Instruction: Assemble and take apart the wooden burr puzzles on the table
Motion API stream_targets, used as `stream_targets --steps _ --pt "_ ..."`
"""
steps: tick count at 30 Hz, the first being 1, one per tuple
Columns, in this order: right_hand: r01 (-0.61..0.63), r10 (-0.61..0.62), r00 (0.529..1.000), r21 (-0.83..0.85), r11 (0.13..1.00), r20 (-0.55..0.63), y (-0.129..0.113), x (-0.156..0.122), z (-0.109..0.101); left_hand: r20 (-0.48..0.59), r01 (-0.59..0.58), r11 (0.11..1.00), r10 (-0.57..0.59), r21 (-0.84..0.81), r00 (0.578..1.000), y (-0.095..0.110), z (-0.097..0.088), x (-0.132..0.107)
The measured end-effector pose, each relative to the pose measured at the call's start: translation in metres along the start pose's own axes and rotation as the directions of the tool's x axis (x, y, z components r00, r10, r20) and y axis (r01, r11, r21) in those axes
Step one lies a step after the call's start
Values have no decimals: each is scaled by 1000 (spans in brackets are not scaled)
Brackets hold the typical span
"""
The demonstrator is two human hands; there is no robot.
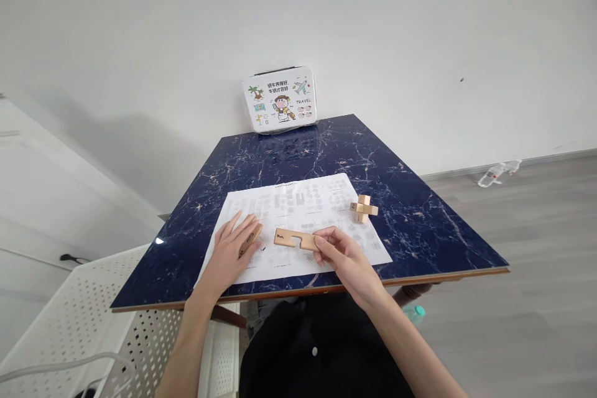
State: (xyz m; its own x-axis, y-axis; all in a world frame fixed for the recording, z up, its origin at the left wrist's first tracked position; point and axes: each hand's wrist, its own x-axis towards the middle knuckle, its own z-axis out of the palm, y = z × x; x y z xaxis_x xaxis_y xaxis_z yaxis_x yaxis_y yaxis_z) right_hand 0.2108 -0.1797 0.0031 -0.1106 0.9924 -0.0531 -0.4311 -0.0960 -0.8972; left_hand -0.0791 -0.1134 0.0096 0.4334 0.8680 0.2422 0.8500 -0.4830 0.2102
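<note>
My right hand (342, 255) pinches the right end of a flat wooden puzzle piece (286, 237), thumb on top. This piece has a notch cut in its lower edge and a dark mark near its left end. My left hand (232, 250) rests on the printed sheet (280, 270) with its fingers stretched forward. Between its thumb and index finger is a second wooden piece (252, 239), marked dark and partly covered by the hand. On the sheet's right edge stands a cross-shaped assembly of wooden pieces (362, 208), apart from both hands.
A white case (281, 101) with cartoon prints stands against the wall at the back of the dark blue marble-patterned table (298, 158). A white perforated unit (100, 298) with a cable is at left. Clear plastic packaging (498, 174) and a green-capped bottle (414, 314) are below, right.
</note>
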Motion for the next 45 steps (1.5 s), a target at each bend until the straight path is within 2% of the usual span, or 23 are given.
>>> stream_targets --steps 2,6,10,13,15,17,21,25,30,33,35,38,42,45 --pt "-1 1 1000 -6 1000 1 0 0 0 -43 26 999 -24 24 999 -7 2 -1" --pt "2 -2 1000 -13 1000 -4 1 0 0 -58 86 995 -83 52 995 -20 7 -2" --pt "-1 1 1000 -21 1000 4 0 -1 0 -43 115 993 -113 35 993 -17 7 -2" --pt "0 0 1000 -29 1000 6 -1 -1 0 -90 78 997 -80 -30 993 6 -1 -3" --pt "5 -5 1000 -32 999 2 0 -1 0 -136 43 993 -58 -113 989 28 -10 -5" --pt "12 -12 1000 -41 999 -2 2 0 0 -138 5 983 -31 -184 990 51 -18 -8" --pt "27 -25 999 -82 996 20 5 0 0 -19 -94 974 92 -206 996 85 -25 -10" --pt "23 -10 994 -119 993 106 3 -1 0 49 -184 970 193 -157 980 97 -18 -8" --pt "28 -22 995 -60 998 94 2 -1 1 60 -129 983 138 -130 989 85 -9 -7" --pt "27 -26 997 -16 1000 77 4 0 1 14 -51 993 52 -104 999 63 -6 -9" --pt "18 -16 997 -25 1000 76 4 0 1 -45 -5 997 2 -76 999 47 -4 -11" --pt "9 -6 997 -47 999 76 4 -1 0 -74 42 997 -47 -57 996 29 -1 -15" --pt "3 2 997 -61 998 83 4 -1 -1 -82 134 990 -137 -44 987 19 4 -20" --pt "5 0 997 -58 998 79 5 -1 -1 -126 167 986 -169 -25 978 10 8 -18"
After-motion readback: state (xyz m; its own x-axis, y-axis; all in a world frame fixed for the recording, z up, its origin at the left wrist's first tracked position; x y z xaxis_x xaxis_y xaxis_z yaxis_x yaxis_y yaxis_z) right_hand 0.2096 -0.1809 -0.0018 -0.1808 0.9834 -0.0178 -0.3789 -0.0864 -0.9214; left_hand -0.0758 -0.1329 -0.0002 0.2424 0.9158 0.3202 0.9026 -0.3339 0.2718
